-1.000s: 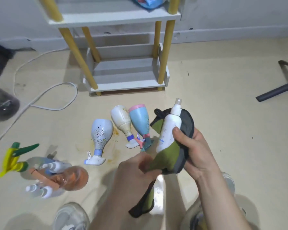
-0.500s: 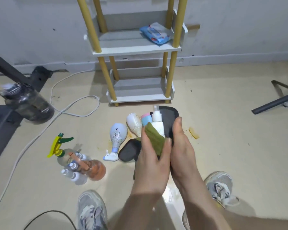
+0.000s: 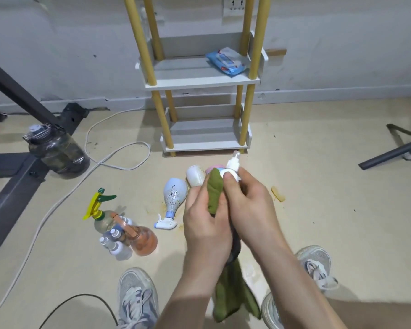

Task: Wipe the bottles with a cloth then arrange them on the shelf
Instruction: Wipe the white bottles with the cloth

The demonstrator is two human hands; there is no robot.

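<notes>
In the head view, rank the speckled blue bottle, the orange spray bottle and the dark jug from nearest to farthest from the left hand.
1. Speckled blue bottle, lying just left of the left hand.
2. Orange spray bottle, lower left.
3. Dark jug, far left.

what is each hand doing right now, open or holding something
Left hand: closed, grips the green cloth against the bottle.
Right hand: closed, holds the white spray bottle.

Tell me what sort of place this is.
Probably a plain room in a home or workspace: painted wall with a socket, small shelf unit, white cable trailing over the bare floor.
</notes>
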